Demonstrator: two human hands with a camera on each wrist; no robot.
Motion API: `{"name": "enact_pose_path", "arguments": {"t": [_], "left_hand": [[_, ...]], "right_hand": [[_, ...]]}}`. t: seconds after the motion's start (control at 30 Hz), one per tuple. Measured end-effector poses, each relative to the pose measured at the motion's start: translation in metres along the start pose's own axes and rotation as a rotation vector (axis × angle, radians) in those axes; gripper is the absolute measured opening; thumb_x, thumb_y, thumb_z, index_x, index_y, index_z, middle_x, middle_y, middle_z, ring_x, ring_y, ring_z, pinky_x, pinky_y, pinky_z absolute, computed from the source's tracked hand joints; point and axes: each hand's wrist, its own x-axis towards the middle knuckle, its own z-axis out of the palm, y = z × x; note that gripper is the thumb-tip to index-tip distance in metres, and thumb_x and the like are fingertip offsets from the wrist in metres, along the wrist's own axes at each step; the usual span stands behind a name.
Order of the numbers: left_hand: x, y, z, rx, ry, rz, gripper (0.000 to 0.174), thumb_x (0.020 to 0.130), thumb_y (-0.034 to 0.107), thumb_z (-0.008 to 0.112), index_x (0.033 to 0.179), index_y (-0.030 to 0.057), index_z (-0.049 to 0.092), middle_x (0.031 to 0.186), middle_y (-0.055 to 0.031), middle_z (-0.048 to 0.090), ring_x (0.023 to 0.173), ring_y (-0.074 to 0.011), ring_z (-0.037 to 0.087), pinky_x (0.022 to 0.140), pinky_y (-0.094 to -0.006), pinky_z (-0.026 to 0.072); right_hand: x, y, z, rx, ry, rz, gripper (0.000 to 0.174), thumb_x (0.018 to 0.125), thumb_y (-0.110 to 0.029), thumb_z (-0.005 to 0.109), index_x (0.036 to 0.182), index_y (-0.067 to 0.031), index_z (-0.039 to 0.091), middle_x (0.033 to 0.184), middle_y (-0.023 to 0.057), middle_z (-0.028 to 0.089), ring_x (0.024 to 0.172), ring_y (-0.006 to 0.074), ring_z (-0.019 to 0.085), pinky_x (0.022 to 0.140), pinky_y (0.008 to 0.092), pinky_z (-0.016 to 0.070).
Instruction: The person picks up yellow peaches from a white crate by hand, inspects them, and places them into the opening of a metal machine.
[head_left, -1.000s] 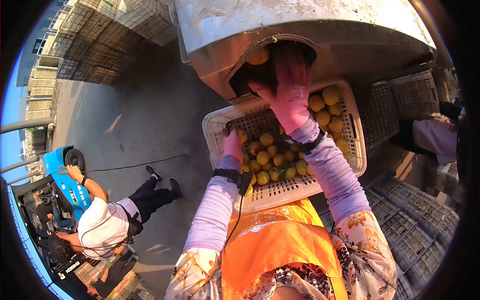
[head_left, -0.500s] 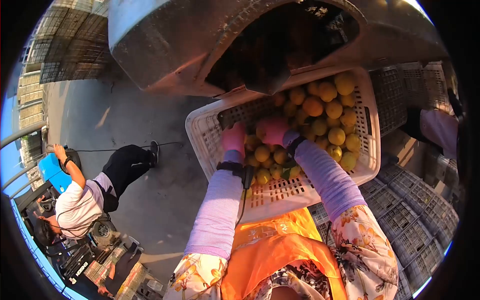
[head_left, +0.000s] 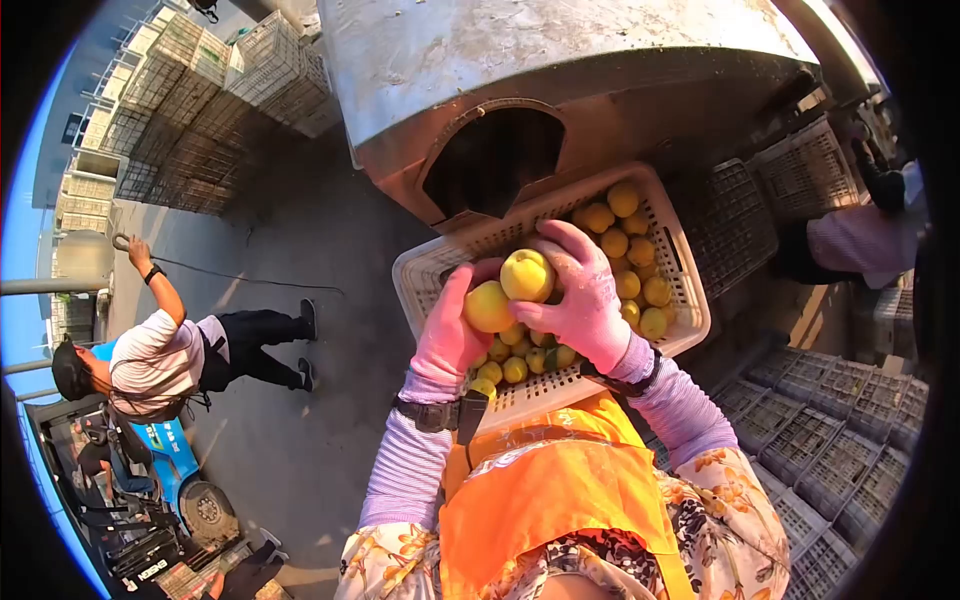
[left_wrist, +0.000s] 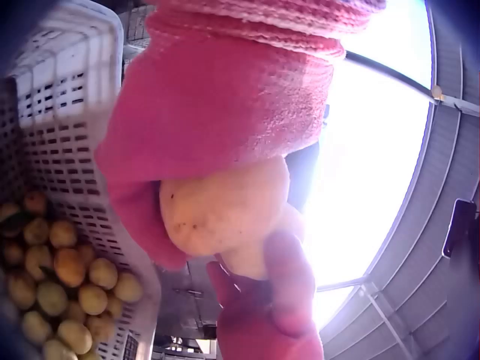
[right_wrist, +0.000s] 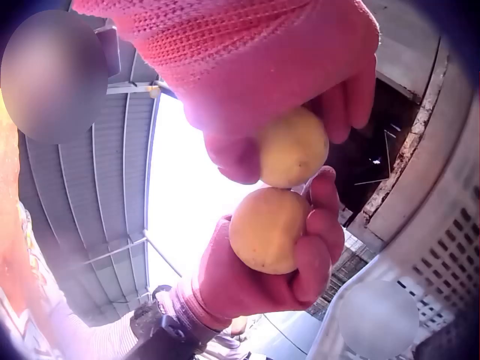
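Both hands wear pink gloves and are raised over a white plastic crate [head_left: 540,397] of yellow fruit. My left hand [head_left: 447,330] grips a round yellow fruit [head_left: 488,307], its fingers wrapped around the side. Beside it, my right hand [head_left: 583,305] holds a second yellow fruit [head_left: 527,275] between thumb and fingers. The two fruits sit close together, and in the right wrist view the left hand's fruit [right_wrist: 270,231] is just below the right hand's fruit [right_wrist: 294,148]. Loose fruits [head_left: 640,255] fill the crate's right side, with more under the hands.
A metal machine housing [head_left: 600,60] with a dark round opening [head_left: 495,155] overhangs the crate's far edge. Stacked crates [head_left: 190,115] stand far left, more crates [head_left: 830,410] lower right. One person [head_left: 150,350] stands left near a blue vehicle [head_left: 165,445]; another person [head_left: 860,240] is at right.
A second ago the right hand reached into the machine opening while the left was in the crate. Both then went down among the fruit, and now they are lifted, each holding one fruit.
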Motion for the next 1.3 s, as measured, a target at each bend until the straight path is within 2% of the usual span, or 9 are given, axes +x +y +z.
{"name": "enact_pose_path", "arguments": {"t": [0.13, 0.23, 0.5, 0.63, 0.8, 0.93, 1.1, 1.23, 1.3], "left_hand": [[0.004, 0.005, -0.011, -0.648, 0.09, -0.142, 0.048, 0.107, 0.031, 0.036, 0.148, 0.0067, 0.043, 0.142, -0.0173, 0.056, 0.133, -0.0331, 0.053, 0.109, -0.0606, 0.0424], [0.002, -0.01, -0.024, -0.618, 0.114, -0.034, 0.047, 0.106, 0.029, 0.042, 0.148, 0.0069, 0.045, 0.142, -0.0158, 0.056, 0.133, -0.0323, 0.052, 0.109, -0.06, 0.0417], [0.009, -0.003, -0.016, -0.319, 0.253, 0.154, 0.031, 0.101, 0.017, 0.063, 0.13, 0.0103, 0.059, 0.131, -0.0078, 0.063, 0.122, -0.022, 0.061, 0.105, -0.044, 0.0489], [0.019, -0.008, 0.006, -0.348, 0.439, 0.116, 0.024, 0.094, 0.011, 0.074, 0.112, 0.0045, 0.059, 0.103, -0.0046, 0.066, 0.095, -0.0168, 0.064, 0.089, -0.0334, 0.0533], [0.02, 0.005, 0.009, -0.188, 0.682, 0.131, 0.04, 0.104, 0.044, 0.051, 0.117, 0.0072, 0.062, 0.119, -0.0071, 0.061, 0.109, -0.0208, 0.058, 0.095, -0.0424, 0.051], [0.02, -0.046, -0.046, -0.004, 0.959, -0.009, 0.036, 0.098, 0.032, 0.055, 0.126, 0.01, 0.063, 0.122, -0.0058, 0.06, 0.106, -0.0188, 0.056, 0.088, -0.0381, 0.0516], [0.035, -0.153, -0.116, 0.258, 0.811, -0.372, 0.057, 0.095, 0.032, 0.06, 0.146, 0.0083, 0.047, 0.128, -0.0097, 0.058, 0.109, -0.0175, 0.057, 0.085, -0.0306, 0.0498], [0.07, -0.258, -0.157, 1.252, 0.365, -0.815, 0.072, 0.092, 0.04, 0.061, 0.155, 0.0154, 0.037, 0.141, -0.0159, 0.054, 0.118, -0.0261, 0.058, 0.093, -0.0395, 0.048], [0.091, -0.224, -0.115, 1.331, 0.368, -0.988, 0.073, 0.09, 0.044, 0.062, 0.155, 0.0176, 0.039, 0.144, -0.0186, 0.052, 0.124, -0.0313, 0.056, 0.097, -0.0444, 0.0466]], "right_hand": [[0.063, 0.023, 0.055, -0.19, 0.296, -0.048, 0.067, 0.065, -0.038, 0.086, 0.117, 0.0004, 0.069, 0.142, 0.0209, 0.053, 0.125, 0.0414, 0.054, 0.106, 0.0484, 0.0442], [0.114, 0.072, 0.122, -0.341, 0.361, -0.079, 0.072, 0.072, -0.048, 0.082, 0.123, -0.0006, 0.066, 0.14, 0.0212, 0.053, 0.122, 0.0434, 0.055, 0.105, 0.0492, 0.0442], [0.043, 0.003, 0.028, -0.025, 0.081, -0.199, 0.082, 0.067, -0.043, 0.087, 0.131, -0.0006, 0.059, 0.142, 0.0206, 0.054, 0.131, 0.0425, 0.051, 0.107, 0.0532, 0.0426], [-0.001, -0.01, 0.058, -0.14, 0.184, -0.044, 0.081, 0.063, -0.043, 0.086, 0.128, -0.0035, 0.06, 0.143, 0.0149, 0.053, 0.132, 0.0389, 0.049, 0.108, 0.0529, 0.0394], [0.049, 0.019, 0.073, -0.244, 0.298, -0.003, 0.077, 0.066, -0.044, 0.083, 0.128, -0.0049, 0.061, 0.136, 0.0143, 0.056, 0.125, 0.038, 0.052, 0.105, 0.0509, 0.0405], [0.123, 0.071, 0.125, -0.325, 0.319, -0.004, 0.077, 0.074, -0.057, 0.075, 0.129, -0.0053, 0.062, 0.135, 0.015, 0.056, 0.128, 0.0384, 0.049, 0.106, 0.0519, 0.0364], [0.124, 0.044, 0.079, -0.294, 0.457, -0.202, 0.076, 0.075, -0.056, 0.075, 0.133, -0.0084, 0.061, 0.136, 0.0141, 0.056, 0.126, 0.037, 0.05, 0.104, 0.0509, 0.0383], [0.011, 0.096, 0.12, -0.324, -0.076, -0.197, 0.018, 0.086, -0.028, 0.069, 0.099, -0.0163, 0.069, 0.113, 0.0024, 0.066, 0.107, 0.0286, 0.061, 0.09, 0.0469, 0.048], [-0.035, 0.14, 0.163, -0.485, -0.537, -0.076, 0.023, 0.082, -0.025, 0.07, 0.103, -0.0156, 0.071, 0.114, 0.0067, 0.067, 0.107, 0.0285, 0.063, 0.086, 0.044, 0.0516]]}}
